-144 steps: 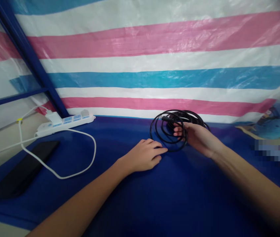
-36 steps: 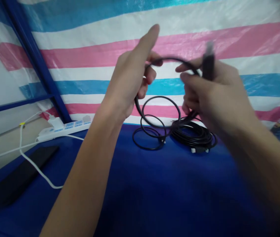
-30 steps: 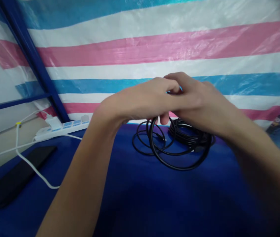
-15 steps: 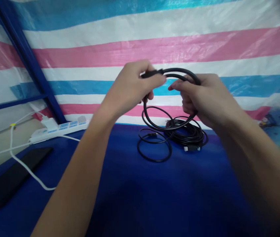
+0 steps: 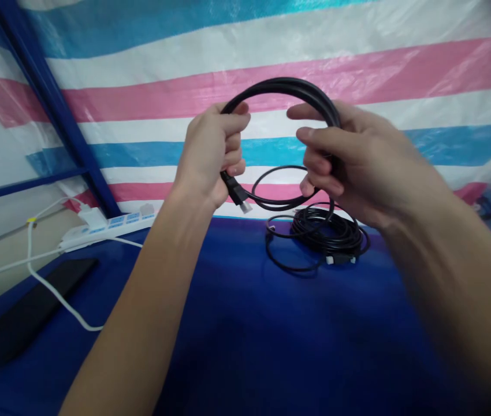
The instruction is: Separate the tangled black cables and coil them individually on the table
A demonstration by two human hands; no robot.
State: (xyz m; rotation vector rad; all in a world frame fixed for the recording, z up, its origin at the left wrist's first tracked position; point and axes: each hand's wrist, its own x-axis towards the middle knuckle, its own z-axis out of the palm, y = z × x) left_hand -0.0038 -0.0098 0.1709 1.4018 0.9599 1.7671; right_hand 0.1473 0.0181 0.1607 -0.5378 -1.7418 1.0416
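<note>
I hold a coiled black cable [image 5: 278, 86] up in front of me with both hands. My left hand [image 5: 211, 153] is closed round the left side of the loop, and the cable's plug end [image 5: 240, 198] sticks out below the fist. My right hand [image 5: 349, 159] grips the right side of the loop, fingers curled over it. More of the cable hangs down to a black bundle [image 5: 327, 234] that lies on the blue table [image 5: 245, 335] just below my hands.
A white power strip [image 5: 107, 223] with a white cord [image 5: 55, 292] lies at the back left of the table. A flat black slab [image 5: 24, 312] rests at the left edge. A striped plastic sheet [image 5: 358, 63] hangs behind, with a blue metal frame [image 5: 50, 98] at left.
Both hands have raised and widened the loop. The plug end, pinched at the top half a second ago, now hangs below my left fist. The loose loops on the table have drawn in toward the bundle.
</note>
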